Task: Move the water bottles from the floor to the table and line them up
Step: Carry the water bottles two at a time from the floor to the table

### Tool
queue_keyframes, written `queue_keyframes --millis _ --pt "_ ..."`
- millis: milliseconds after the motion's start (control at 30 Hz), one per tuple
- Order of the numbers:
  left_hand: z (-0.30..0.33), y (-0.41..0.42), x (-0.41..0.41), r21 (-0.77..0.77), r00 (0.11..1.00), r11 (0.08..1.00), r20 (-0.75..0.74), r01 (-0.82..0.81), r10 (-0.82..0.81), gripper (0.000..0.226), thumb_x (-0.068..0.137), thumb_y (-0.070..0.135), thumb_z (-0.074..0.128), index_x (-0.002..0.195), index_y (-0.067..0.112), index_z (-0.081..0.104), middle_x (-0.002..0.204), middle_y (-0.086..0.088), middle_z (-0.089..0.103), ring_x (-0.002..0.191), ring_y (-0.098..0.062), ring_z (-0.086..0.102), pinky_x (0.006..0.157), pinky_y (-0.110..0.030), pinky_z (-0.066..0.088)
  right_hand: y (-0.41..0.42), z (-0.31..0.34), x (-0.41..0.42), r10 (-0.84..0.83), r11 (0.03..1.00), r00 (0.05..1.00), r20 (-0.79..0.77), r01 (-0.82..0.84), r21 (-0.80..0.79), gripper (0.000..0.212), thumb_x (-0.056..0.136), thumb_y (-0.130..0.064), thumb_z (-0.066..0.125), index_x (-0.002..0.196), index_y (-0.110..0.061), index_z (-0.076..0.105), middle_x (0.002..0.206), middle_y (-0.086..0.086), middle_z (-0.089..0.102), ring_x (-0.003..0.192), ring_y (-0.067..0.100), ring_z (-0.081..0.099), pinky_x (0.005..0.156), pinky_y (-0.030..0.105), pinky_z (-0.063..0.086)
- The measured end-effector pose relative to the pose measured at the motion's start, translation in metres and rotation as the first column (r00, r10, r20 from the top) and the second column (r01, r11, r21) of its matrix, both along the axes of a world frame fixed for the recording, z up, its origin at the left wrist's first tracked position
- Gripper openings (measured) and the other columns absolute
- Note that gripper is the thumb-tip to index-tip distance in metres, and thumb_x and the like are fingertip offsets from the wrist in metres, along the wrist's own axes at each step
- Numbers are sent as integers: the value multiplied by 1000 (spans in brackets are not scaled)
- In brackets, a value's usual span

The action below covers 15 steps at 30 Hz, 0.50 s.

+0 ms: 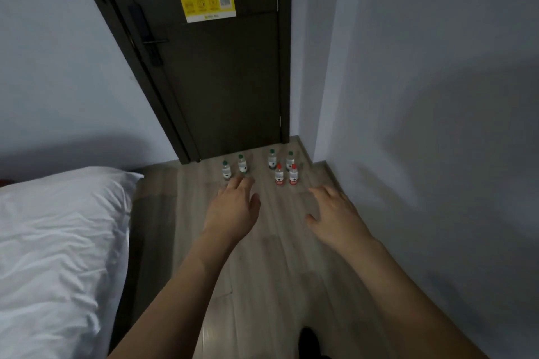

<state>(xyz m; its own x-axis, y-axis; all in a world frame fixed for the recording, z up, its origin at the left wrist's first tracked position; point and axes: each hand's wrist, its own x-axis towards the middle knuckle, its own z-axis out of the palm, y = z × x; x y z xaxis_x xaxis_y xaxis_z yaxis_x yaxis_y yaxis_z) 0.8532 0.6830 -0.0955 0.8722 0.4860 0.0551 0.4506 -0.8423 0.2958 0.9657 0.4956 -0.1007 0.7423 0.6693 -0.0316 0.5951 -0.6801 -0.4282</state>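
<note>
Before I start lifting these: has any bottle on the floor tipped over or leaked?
No. All six water bottles, four green-capped and two red-capped, stand upright on the dry-looking floor by the door.

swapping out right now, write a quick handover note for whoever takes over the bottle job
Left hand: open, empty, reaching toward the bottles.
Right hand: open, empty, also stretched forward.
Bottles: six, all upright on the floor by the door. Four green-capped, two red-capped.
Done: nothing moved yet.
Left: carry all six to the table, which is not in view, and line them up.
</note>
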Motion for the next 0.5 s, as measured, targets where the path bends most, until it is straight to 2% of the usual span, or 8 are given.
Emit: queue_keyframes --millis 233,333,500 --pt "-28 86 109 -13 998 1000 -54 -20 20 47 102 38 41 145 19 41 149 -2 43 126 -24 50 100 -38 47 87 -28 118 26 999 999 -39 -26 -20 58 87 -33 59 141 -20 41 140 4 44 126 25 42 105 33 35" --pt "-21 127 166 -7 997 1000 -77 -24 23 46 102 38 42 145 20 42 147 -3 44 126 -24 50 98 -38 47 125 -25 176 26 1000 999 -46 -26 -1 56 86 -32 59 139 -22 41 139 3 45 125 24 43 103 34 36" --pt "-5 184 252 32 999 999 -30 -29 30 41 101 36 43 138 20 48 142 -3 49 118 -24 56 90 -35 45 185 -21 260 33 999 999 -35 -32 24 52 87 -32 61 136 -20 46 135 3 49 121 22 47 100 33 38"
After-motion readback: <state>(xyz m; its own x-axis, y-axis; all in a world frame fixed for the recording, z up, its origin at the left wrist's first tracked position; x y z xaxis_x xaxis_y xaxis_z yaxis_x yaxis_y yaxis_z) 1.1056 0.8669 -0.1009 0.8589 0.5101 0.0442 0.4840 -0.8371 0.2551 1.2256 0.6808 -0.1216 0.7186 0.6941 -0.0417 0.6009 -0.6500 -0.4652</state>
